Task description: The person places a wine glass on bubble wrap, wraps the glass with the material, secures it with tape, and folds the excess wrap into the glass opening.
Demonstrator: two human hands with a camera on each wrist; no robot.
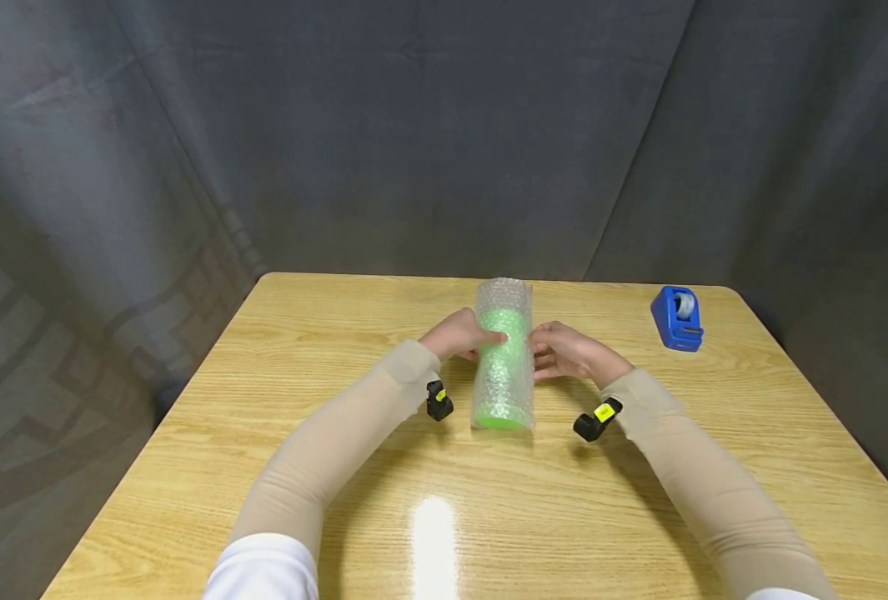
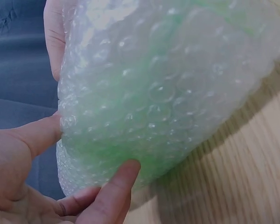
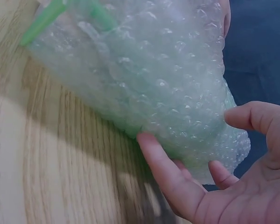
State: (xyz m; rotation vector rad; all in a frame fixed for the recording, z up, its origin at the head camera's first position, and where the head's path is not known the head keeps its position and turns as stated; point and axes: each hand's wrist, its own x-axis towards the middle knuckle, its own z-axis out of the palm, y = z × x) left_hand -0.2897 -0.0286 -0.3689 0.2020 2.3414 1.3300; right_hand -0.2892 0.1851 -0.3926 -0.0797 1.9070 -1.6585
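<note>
A green object wrapped in clear bubble wrap (image 1: 502, 375) stands out in the middle of the table, its long side pointing away from me. My left hand (image 1: 464, 333) holds its left side, with the thumb lying over the top. At the right side, my right hand (image 1: 567, 350) holds the wrap between thumb and fingers. In the left wrist view, the fingertips (image 2: 128, 170) press against the bubbled side. Green shows through the bubble wrap (image 3: 163, 88) in the right wrist view, and a green edge appears at one end. What the green object is, I cannot tell.
A blue tape dispenser (image 1: 677, 319) with a roll of tape sits at the back right of the wooden table (image 1: 263, 400). Dark grey curtains (image 1: 413, 150) hang behind the table and at both sides.
</note>
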